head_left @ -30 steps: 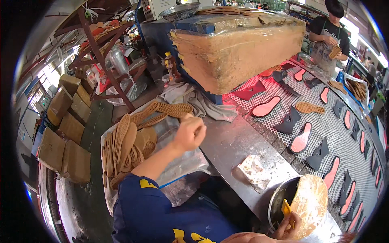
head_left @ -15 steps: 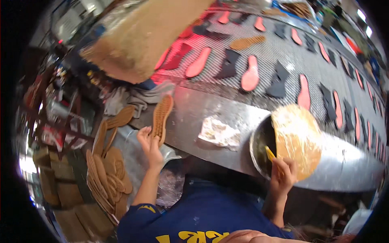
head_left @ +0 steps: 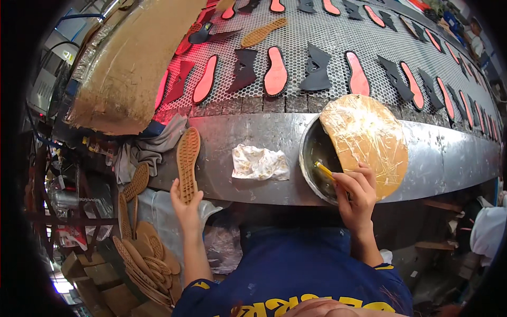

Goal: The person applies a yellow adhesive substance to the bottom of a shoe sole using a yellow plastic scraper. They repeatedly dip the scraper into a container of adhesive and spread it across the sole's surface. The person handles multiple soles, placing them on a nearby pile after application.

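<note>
My left hand (head_left: 186,205) is closed on the heel end of a tan shoe sole (head_left: 188,158), its grid-patterned side facing up. In my right hand (head_left: 357,194) is a yellow-handled brush (head_left: 324,170), pinched in the fingers; its tip is inside a round metal pot (head_left: 305,161) of dark liquid. A round tan lid wrapped in clear film (head_left: 372,137) covers the pot's right part. Between my hands a crumpled, stained white cloth (head_left: 260,162) lies on the metal ledge (head_left: 222,132).
Beyond the ledge, a perforated conveyor (head_left: 338,47) carries rows of pink-topped soles (head_left: 275,71) and black shoe uppers (head_left: 316,67). A big cardboard sheet (head_left: 127,68) leans at the far left. Several tan soles (head_left: 145,259) are piled at my left. A grey cloth (head_left: 141,145) lies beside the held sole.
The view has shifted, so the bench appears straighter. Both hands keep their hold, and the brush now tilts left, lower over the pot's opening.
</note>
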`<state>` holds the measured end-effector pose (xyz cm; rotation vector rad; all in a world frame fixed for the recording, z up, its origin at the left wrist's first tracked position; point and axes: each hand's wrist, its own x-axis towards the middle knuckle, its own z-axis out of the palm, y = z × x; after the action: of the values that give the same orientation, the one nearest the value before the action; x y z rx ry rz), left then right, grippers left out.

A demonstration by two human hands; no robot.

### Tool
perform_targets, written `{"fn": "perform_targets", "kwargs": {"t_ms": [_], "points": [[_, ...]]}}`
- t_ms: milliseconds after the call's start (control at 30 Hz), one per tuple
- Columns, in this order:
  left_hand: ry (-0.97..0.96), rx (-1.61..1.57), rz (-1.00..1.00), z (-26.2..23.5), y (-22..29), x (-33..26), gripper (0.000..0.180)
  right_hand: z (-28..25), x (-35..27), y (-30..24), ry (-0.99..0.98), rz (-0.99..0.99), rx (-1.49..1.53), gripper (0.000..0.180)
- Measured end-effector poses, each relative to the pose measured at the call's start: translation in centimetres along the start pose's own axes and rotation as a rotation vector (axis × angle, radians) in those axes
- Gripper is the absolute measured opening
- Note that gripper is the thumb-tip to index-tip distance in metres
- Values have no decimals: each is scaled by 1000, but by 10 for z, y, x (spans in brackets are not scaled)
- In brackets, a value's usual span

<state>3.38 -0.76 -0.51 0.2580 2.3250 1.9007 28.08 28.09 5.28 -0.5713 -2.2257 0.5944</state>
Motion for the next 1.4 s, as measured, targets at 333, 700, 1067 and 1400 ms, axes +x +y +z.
{"fn": "perform_targets", "kwargs": {"t_ms": [333, 700, 1067, 1400], "points": [[-767, -1288, -245, 21, 49, -16, 98, 2, -10, -6, 95, 553, 724, 12], [-782, -1388, -659, 53, 6, 13, 102, 10, -12, -5, 37, 509, 599, 12], [-1124, -1035, -629, 47, 33, -7, 73, 24, -1, 3, 401, 610, 1479, 23], [-1405, -1053, -573, 40, 22, -1, 96, 52, 30, -54, 370, -130, 542, 43]]}}
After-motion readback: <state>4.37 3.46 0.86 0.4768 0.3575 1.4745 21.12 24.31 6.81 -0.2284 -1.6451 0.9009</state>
